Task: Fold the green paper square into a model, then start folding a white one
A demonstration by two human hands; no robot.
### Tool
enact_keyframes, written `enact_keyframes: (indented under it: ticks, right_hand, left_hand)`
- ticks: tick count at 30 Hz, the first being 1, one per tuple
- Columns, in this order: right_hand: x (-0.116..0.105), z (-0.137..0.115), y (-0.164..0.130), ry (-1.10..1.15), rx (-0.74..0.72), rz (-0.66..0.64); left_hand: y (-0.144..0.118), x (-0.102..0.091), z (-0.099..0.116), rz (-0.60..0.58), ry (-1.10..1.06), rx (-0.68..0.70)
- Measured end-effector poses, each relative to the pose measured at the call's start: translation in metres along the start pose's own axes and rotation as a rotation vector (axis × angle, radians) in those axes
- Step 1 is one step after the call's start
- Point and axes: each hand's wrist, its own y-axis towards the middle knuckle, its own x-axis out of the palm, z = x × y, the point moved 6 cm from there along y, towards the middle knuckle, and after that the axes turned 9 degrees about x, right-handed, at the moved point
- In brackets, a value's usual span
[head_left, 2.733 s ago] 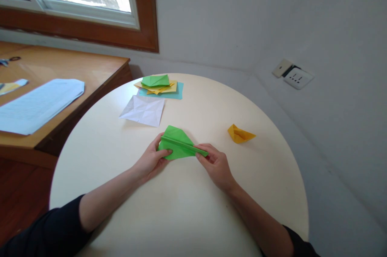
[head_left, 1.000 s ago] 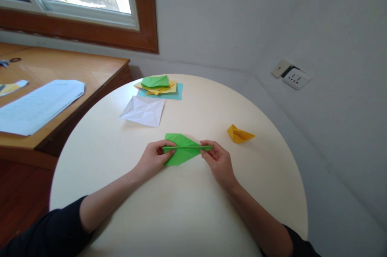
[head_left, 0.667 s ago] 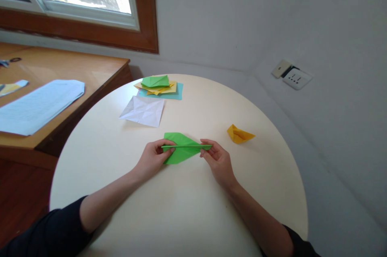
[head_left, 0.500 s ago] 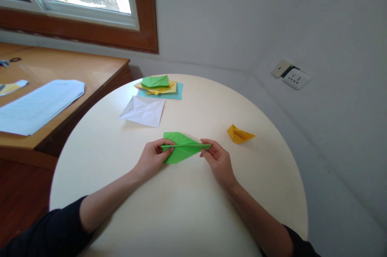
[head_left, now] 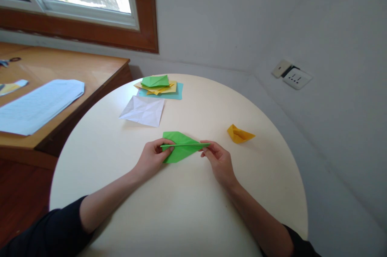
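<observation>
Fingers of left hand (head_left: 152, 158) and right hand (head_left: 218, 161) pinch the pointed, creased green paper (head_left: 179, 150).

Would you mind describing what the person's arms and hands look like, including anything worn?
Both forearms are bare. Dark, near-black sleeves are pushed up towards the elbows. The left hand and right hand show no gloves, rings, watch or bracelets.

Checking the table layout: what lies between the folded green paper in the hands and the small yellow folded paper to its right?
In the head view, only bare cream tabletop separates the folded green paper from the small yellow folded paper.
</observation>
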Motion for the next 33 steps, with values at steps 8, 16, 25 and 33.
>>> enact_keyframes:
  ticks: [8,16,25,33]
  right_hand:
    - [-0.0002,-0.0007,-0.0003,0.026,0.012,0.013]
    - [-0.0001,-0.0009,-0.0001,0.009,-0.005,0.012]
    - [0.0007,-0.0022,-0.0012,0.044,0.013,0.009]
    - [0.0009,-0.0016,-0.0007,0.054,0.027,0.011]
  left_hand:
    - [-0.0007,0.0013,0.0030,0.012,-0.016,-0.013]
    - [-0.0015,0.0020,0.0072,0.017,-0.027,-0.018]
    - [-0.0004,0.0027,0.0002,-0.013,-0.091,0.000]
    - [-0.0006,0.0031,0.0016,-0.014,-0.100,0.011]
